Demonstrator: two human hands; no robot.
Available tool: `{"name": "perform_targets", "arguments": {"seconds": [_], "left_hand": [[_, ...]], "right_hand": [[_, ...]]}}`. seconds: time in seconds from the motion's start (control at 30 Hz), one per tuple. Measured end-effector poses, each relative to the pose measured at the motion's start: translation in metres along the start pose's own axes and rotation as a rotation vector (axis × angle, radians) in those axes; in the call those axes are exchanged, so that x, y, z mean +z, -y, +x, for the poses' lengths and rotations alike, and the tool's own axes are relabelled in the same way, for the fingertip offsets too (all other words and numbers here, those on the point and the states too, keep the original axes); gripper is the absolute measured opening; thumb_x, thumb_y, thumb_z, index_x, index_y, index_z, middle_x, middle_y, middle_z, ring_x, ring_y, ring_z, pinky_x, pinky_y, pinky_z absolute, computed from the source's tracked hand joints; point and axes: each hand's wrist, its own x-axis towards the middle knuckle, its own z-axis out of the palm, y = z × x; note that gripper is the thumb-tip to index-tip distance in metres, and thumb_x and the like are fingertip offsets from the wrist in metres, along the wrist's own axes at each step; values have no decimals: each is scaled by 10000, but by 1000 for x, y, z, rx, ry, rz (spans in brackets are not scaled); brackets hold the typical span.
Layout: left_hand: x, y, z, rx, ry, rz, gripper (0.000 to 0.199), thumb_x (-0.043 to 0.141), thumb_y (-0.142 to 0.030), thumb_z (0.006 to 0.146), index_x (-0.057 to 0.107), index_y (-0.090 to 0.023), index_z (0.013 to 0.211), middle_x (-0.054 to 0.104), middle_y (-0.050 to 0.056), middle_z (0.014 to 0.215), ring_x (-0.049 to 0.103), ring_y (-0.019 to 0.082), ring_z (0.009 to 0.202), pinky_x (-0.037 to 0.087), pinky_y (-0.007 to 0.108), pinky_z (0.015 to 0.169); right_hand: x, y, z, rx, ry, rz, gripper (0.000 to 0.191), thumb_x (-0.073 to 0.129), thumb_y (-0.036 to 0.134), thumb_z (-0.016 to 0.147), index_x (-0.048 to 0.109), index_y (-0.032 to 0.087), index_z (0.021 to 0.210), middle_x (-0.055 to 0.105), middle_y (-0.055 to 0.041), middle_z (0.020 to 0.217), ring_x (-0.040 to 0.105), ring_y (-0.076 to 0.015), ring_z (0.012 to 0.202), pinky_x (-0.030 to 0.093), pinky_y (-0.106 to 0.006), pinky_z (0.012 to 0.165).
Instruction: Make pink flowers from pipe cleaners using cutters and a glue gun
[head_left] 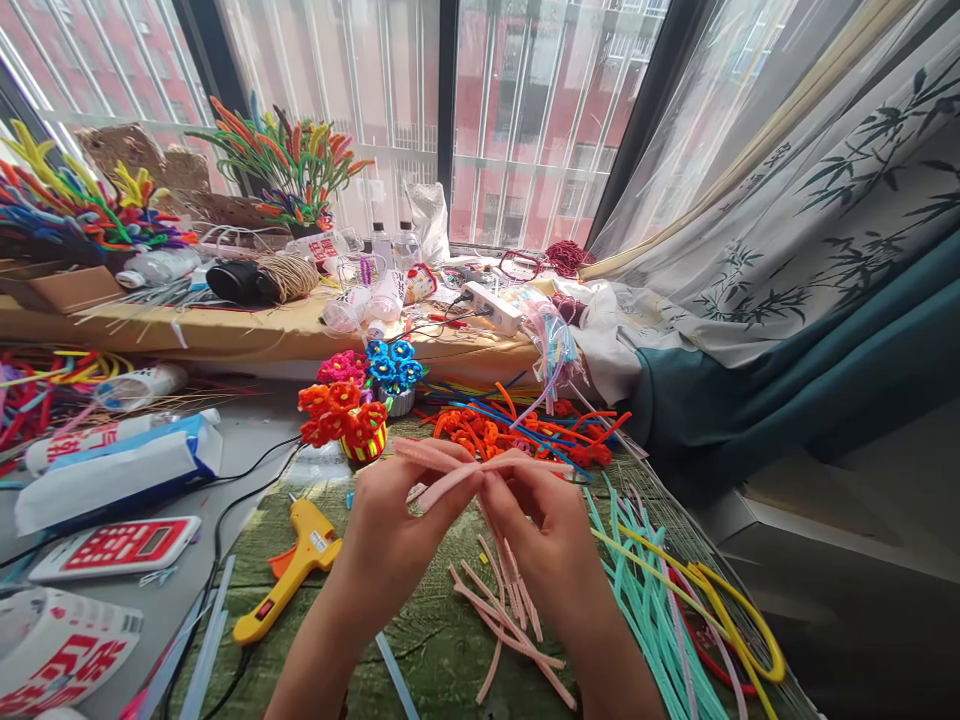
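Observation:
Both hands meet over the middle of the table, pinching pink pipe cleaners (pixel 450 487) where the strands cross. My left hand (pixel 394 540) is closed on the strands at the left, with thumb and forefinger near the crossing. My right hand (pixel 544 525) grips the same bundle from the other side, and one strand runs out over its fingers. Below the hands, more loose pink pipe cleaners (pixel 510 635) lie on the green wood-patterned mat (pixel 427 650). A yellow glue gun (pixel 296 575) rests left of my left hand. Part of the held bundle is hidden by the fingers.
Orange pipe-cleaner flowers (pixel 341 412) and blue ones (pixel 394 367) stand in small pots ahead. Turquoise pipe cleaners (pixel 645 600) lie at right. A calculator (pixel 116 548) is at left. A power strip (pixel 491 307) sits on the window ledge. A black cable (pixel 217 520) crosses the left side.

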Motion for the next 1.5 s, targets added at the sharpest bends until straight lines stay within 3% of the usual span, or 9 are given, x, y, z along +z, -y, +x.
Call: {"name": "perform_targets", "arguments": {"seconds": [0.2, 0.43, 0.57, 0.9, 1.03, 1.17, 1.27, 1.37, 1.5], "left_hand": [[-1, -1, -2, 45, 151, 91, 89, 586, -208, 888, 672, -186, 892, 726, 30, 923, 667, 167, 889, 492, 260, 793], [-4, -10, -2, 88, 241, 120, 124, 580, -114, 870, 644, -202, 928, 714, -4, 937, 653, 126, 865, 467, 185, 756], [-3, -8, -1, -7, 266, 115, 118, 565, -253, 906, 654, -190, 860, 711, 5, 839, 639, 137, 759, 455, 210, 665], [3, -4, 0, -161, 228, -16, 280, 449, -381, 954, 572, -175, 810, 588, -10, 736, 521, 127, 669, 379, 241, 607], [3, -6, 0, -186, 268, 5, 330, 377, -409, 973, 523, -184, 780, 503, -25, 689, 449, 123, 614, 334, 251, 573], [5, -7, 0, -209, 345, -23, 318, 335, -394, 987, 503, -194, 808, 501, -29, 689, 446, 123, 611, 330, 249, 578], [6, -7, 0, -190, 399, -38, 275, 355, -369, 987, 494, -200, 819, 502, -37, 687, 431, 116, 604, 322, 237, 569], [6, -6, 0, -163, 407, -3, 252, 380, -352, 978, 485, -200, 807, 493, -39, 682, 415, 117, 603, 312, 233, 564], [3, -4, 0, -157, 416, 69, 300, 352, -352, 981, 507, -191, 781, 513, -20, 687, 433, 132, 619, 314, 246, 579]], "right_hand": [[-3, 1, -2, 80, 33, 45, 277, 486, 315, 926, 643, 161, 758, 518, 21, 663, 423, -112, 595, 324, -231, 534], [-8, -6, -4, 294, 95, 320, 279, 567, 382, 851, 552, 166, 674, 335, 75, 567, 228, -77, 495, 164, -213, 428], [-6, -6, -2, 380, 106, 345, 300, 594, 427, 806, 526, 178, 653, 307, 93, 514, 206, -68, 446, 146, -212, 398], [-15, 1, -2, 255, 189, 219, 298, 606, 427, 871, 582, 167, 727, 475, 48, 611, 400, -77, 508, 317, -195, 468], [-24, 2, -5, 191, 75, 252, 299, 719, 466, 784, 628, 191, 862, 544, 29, 731, 465, -96, 613, 380, -207, 561], [-30, 3, -7, 18, -61, 332, 410, 604, 615, 813, 653, 247, 988, 547, 17, 787, 485, -125, 657, 399, -238, 583], [-29, 8, -7, -7, -144, 138, 273, 631, 507, 846, 667, 271, 976, 585, 17, 806, 522, -140, 702, 418, -255, 629], [-24, 15, -8, -14, -93, -128, 124, 684, 358, 830, 692, 272, 919, 653, 16, 848, 557, -151, 732, 417, -262, 637], [-22, 22, -11, 36, -45, -220, 70, 659, 301, 834, 711, 258, 855, 695, 15, 830, 579, -151, 697, 423, -261, 610]]}}
